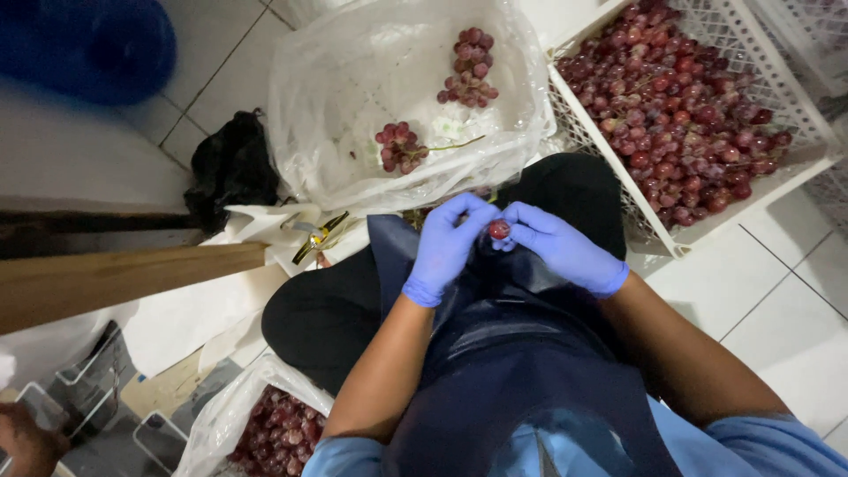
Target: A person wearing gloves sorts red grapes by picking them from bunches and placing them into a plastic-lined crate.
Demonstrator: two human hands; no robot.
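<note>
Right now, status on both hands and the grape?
Left hand and right hand, blue-gloved, pinch one red grape together over the lap. White crate of grapes to the right. Nothing between hands.

Blue gloves, light-blue sleeves, dark apron, black trousers.

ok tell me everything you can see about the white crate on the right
The crate is white plastic with perforated lattice walls and a solid rim. It sits tilted on the tiled floor at the upper right, by the person's knee. It is filled nearly to the rim with loose red grapes. Neither hand touches it. Its far end is cut off by the frame.
</note>
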